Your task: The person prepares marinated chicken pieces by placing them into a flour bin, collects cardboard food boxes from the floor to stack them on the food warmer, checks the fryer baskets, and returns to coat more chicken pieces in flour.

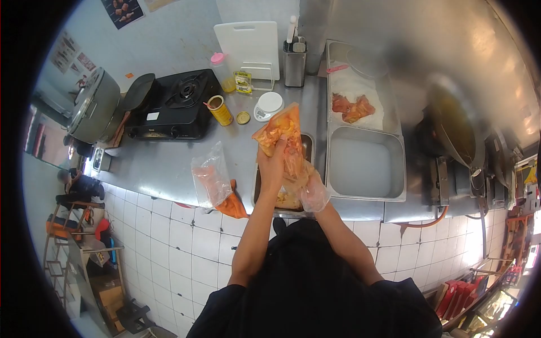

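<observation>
Over a metal tray at the counter's front edge, my left hand is wrapped round a clear plastic bag of orange-coated meat, its thumb pressed on the front. A thin clear plastic covering shows on my right hand, which is at the bag's lower right side with its fingers partly hidden. Some bits lie in the tray under the hands. Left of the tray rests another plastic bag beside an orange cloth.
Behind stand a white scale, an open yellow can and a black stove. To the right are a pan of white powder with meat, a pan of whitish liquid and a wok of oil.
</observation>
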Motion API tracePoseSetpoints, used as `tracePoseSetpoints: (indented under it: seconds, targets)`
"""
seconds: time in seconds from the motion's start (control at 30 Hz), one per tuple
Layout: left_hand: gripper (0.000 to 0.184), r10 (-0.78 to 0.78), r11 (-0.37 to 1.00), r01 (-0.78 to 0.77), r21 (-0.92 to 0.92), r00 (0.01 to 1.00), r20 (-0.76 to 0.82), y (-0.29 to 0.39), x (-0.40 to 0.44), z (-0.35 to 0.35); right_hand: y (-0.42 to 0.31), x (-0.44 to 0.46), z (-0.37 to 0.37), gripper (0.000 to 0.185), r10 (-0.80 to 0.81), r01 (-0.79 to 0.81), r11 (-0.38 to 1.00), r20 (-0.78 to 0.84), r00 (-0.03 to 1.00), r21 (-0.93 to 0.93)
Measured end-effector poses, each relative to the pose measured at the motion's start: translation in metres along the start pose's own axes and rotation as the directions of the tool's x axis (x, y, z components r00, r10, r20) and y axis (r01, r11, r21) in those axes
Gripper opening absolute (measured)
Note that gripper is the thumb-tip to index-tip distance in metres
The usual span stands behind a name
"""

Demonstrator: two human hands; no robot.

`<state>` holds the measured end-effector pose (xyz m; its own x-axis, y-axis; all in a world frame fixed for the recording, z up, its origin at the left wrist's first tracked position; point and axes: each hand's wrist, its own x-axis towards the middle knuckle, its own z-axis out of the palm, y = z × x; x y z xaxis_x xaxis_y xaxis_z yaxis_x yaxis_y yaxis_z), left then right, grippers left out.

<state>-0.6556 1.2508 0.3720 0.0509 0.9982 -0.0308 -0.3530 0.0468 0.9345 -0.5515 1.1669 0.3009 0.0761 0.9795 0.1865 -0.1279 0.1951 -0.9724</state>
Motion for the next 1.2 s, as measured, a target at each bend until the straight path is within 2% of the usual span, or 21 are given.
tracePoseSetpoints:
  seconds: [0.13,0.2,0.27,0.37,0.43,0.53,0.6,0.63,0.67,0.73,0.83,0.87,1.0,1.07,1.17,1.2]
  targets:
    - [0.043,0.066,0.996,-0.065,0.067,0.998,-0.005,0.023,-0.006,0.010,-0.011,0.008,0.011,0.051,-0.001,0.003,0.998,-0.025,1.000,0.065]
    - [0.044,0.093,0.994,-0.092,0.062,0.996,-0.011,0.029,-0.009,0.013,0.007,0.019,0.008,0.051,0.162,-0.129,0.871,-0.030,0.986,0.474]
    - [0.046,0.119,0.992,-0.118,0.046,0.993,-0.019,0.038,-0.011,0.017,-0.001,0.021,0.011,0.051,0.185,-0.145,0.796,-0.008,0.983,0.588]
    - [0.047,0.144,0.985,-0.147,0.093,0.989,0.036,0.044,-0.013,0.017,-0.022,0.017,0.013,0.052,0.012,-0.010,0.940,-0.003,1.000,0.342]
    - [0.047,0.136,0.987,-0.142,0.071,0.987,0.081,0.044,-0.014,0.015,-0.029,0.017,0.010,0.053,-0.104,0.102,0.989,0.014,0.995,0.110]
    - [0.047,0.130,0.991,-0.134,0.028,0.986,0.108,0.043,-0.014,0.011,-0.032,0.014,0.008,0.055,0.008,0.000,0.941,-0.021,1.000,0.338]
    - [0.047,0.107,0.994,-0.105,-0.022,0.989,0.106,0.040,-0.013,0.007,-0.024,0.012,0.002,0.055,0.161,-0.115,0.807,-0.028,0.987,0.580]
    - [0.048,0.084,0.995,-0.079,-0.055,0.991,0.102,0.037,-0.009,0.004,-0.022,0.013,0.001,0.054,0.222,-0.166,0.668,0.019,0.975,0.725]
    - [0.048,0.062,0.995,-0.053,-0.089,0.993,0.100,0.034,-0.007,0.002,-0.021,0.013,0.000,0.053,0.281,-0.205,0.501,0.066,0.957,0.841]
    - [0.050,0.034,0.987,-0.020,-0.160,0.996,0.083,0.031,-0.005,0.001,-0.018,0.017,-0.002,0.050,0.285,-0.250,0.050,0.226,0.931,0.967]
    - [0.048,0.029,0.981,-0.015,-0.193,0.997,0.069,0.036,-0.007,0.003,-0.014,0.013,0.001,0.049,0.293,-0.230,0.030,0.212,0.932,0.973]
    - [0.046,0.033,0.981,-0.020,-0.192,0.997,0.064,0.037,-0.008,0.004,-0.013,0.011,0.002,0.050,0.278,-0.229,0.108,0.192,0.941,0.967]
    - [0.044,0.115,0.991,-0.118,0.062,0.992,0.049,0.030,-0.007,-0.003,0.005,0.011,0.004,0.054,0.241,-0.211,0.450,0.110,0.964,0.868]
    - [0.042,0.190,0.965,-0.197,0.173,0.980,0.055,0.029,-0.008,-0.001,0.008,0.012,0.006,0.058,0.232,-0.205,0.511,0.096,0.968,0.835]
    - [0.036,0.250,0.923,-0.254,0.290,0.967,0.051,0.034,-0.014,0.008,0.014,0.012,0.007,0.062,0.227,-0.205,0.457,0.109,0.968,0.865]
    - [0.035,0.224,0.927,-0.232,0.296,0.973,0.058,0.034,-0.015,0.009,0.019,0.012,0.007,0.062,0.236,-0.202,0.458,0.100,0.967,0.866]
